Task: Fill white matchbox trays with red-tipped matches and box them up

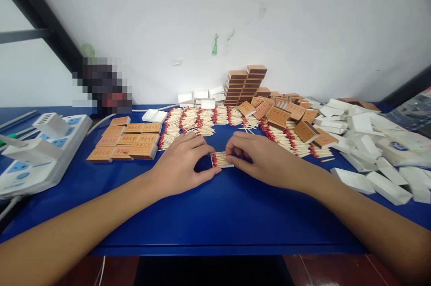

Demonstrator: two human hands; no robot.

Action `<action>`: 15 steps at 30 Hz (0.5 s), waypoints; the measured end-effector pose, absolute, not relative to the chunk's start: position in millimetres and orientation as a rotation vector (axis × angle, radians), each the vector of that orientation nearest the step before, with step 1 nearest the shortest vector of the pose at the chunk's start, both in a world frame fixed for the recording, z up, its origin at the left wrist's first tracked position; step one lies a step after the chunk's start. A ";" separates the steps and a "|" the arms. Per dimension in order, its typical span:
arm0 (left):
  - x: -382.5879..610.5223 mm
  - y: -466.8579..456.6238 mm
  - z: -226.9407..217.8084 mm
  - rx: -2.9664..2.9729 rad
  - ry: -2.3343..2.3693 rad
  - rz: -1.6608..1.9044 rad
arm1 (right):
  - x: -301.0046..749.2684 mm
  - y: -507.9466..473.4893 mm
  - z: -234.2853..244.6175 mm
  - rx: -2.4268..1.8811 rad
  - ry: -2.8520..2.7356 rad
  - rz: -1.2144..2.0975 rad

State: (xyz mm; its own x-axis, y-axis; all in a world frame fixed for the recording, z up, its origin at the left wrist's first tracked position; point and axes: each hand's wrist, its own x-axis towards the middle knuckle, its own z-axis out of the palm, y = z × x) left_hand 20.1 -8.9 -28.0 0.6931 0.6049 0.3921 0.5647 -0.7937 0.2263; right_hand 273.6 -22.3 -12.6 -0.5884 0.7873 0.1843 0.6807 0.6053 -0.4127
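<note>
A small white tray filled with red-tipped matches [221, 159] lies on the blue table [215, 214] between both hands. My left hand [183, 162] rests curled at its left end, thumb and fingertips touching the tray. My right hand [261, 158] pinches the tray's right end with bent fingers. Behind the hands runs a row of loose matches [202, 121] in bundles, red heads aligned.
Filled brown matchboxes [126, 138] lie in rows at left. A stack of brown sleeves [247, 84] stands by the wall, loose sleeves [286, 115] scattered beside it. White empty trays [367, 160] pile at right. A white power strip [37, 151] sits at far left.
</note>
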 end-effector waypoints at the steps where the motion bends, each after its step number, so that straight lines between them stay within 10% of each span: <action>1: 20.2 -9.1 -27.7 2.807 0.975 0.693 | 273.3 -22.1 -12.6 -1.179 -2.476 0.420; 15: 20.0 -9.0 -27.8 2.811 0.943 0.685 | 266.9 -18.2 -19.1 -1.175 -2.346 0.426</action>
State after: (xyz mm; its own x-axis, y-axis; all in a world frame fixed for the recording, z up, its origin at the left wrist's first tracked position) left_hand 20.0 -9.0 -27.8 0.7073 0.5935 0.3841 0.5491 -0.8034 0.2304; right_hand 266.9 -18.2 -19.1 -0.5168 0.8102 0.2767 0.6611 0.5830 -0.4724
